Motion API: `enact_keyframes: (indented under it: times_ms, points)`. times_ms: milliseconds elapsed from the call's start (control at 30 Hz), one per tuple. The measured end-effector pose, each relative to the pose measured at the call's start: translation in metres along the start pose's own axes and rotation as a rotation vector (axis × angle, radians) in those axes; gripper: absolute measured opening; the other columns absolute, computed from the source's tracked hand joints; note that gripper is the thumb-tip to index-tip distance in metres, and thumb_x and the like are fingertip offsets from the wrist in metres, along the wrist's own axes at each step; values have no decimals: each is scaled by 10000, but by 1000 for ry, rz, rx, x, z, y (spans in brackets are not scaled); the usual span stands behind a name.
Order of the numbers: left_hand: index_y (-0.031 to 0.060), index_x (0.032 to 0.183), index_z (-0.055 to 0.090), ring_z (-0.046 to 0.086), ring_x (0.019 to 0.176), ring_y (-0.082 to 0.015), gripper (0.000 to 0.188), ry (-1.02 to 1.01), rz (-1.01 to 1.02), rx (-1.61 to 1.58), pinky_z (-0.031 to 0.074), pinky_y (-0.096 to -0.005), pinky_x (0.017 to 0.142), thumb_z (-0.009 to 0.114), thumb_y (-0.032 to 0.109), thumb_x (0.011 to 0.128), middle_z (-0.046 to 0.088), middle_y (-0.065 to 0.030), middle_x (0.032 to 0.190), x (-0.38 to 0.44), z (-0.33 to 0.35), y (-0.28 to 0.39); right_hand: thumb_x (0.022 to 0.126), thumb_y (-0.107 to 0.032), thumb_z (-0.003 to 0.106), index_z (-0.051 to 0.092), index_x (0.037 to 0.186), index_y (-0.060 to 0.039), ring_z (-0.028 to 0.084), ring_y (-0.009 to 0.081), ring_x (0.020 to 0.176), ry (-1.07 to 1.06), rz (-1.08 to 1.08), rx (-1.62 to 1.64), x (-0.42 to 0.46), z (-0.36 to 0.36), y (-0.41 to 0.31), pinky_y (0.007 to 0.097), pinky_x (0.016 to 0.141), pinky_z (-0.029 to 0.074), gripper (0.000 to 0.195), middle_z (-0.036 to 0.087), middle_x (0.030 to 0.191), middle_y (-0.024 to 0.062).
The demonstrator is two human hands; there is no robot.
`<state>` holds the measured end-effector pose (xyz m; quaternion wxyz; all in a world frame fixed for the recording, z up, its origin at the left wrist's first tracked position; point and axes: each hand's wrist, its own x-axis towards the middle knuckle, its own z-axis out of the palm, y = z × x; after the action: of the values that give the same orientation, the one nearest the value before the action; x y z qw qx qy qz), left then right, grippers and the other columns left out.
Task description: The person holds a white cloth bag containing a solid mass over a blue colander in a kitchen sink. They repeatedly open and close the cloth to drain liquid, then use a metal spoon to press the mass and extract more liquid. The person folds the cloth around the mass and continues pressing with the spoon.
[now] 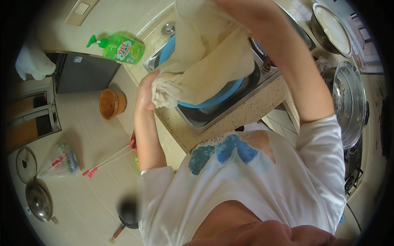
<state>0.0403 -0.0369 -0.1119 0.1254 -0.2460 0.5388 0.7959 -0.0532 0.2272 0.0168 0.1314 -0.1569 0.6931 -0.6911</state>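
Observation:
My left hand [147,89] grips a bunched end of a damp-looking off-white cloth [212,61]. The cloth spreads up and out of the picture at the top edge. It hangs over a blue plastic basin [215,101] in a stainless steel sink [198,124], hiding much of both. My right forearm [286,58] reaches across the top right beside the cloth. The right hand itself lies beyond the upper edge, out of view.
A green pump bottle of dish soap [124,50] stands left of the sink on the speckled counter [234,118]. At right are a metal bowl of whitish contents [334,29], a large metal basin [351,104] and a gas stove [352,178]. A wooden bucket [112,104] is at left.

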Motion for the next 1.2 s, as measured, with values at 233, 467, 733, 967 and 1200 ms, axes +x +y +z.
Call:
enact_keyframes:
  times_ms: [233,467,733,967,1200]
  points:
    - [-14,949,596,619,672,-159,274,-68,-39,82,504,-275,586,527,227,838,645,-88,827,31,7,6,801,-215,540,618,703,6,532,129,600,159,-282,-238,-50,14,-63,270,564,416,254,590,652,42]
    - [-1,963,606,616,706,-142,280,-106,-20,111,498,-273,618,533,236,833,645,-68,842,30,24,-4,786,-207,563,640,756,16,560,144,629,160,-233,-222,-46,6,-75,275,587,438,238,616,699,65]
    - [-37,1012,577,627,785,-199,312,-92,142,68,507,-310,701,542,213,828,637,-126,914,-29,33,53,773,-217,587,659,809,27,593,167,666,299,-5,-241,-1,-27,-13,286,614,462,256,642,742,95]
    - [-43,993,587,624,775,-199,290,-106,338,242,498,-295,704,553,196,831,638,-130,894,-69,61,128,792,-299,586,629,855,3,572,184,635,280,210,-72,55,-39,149,335,553,459,312,610,739,78]
    - [-57,964,593,628,767,-214,318,-13,439,308,502,-301,685,585,217,802,637,-146,882,-96,56,133,783,-276,591,627,890,14,583,209,721,251,334,-62,47,-8,154,404,579,484,310,606,831,109]
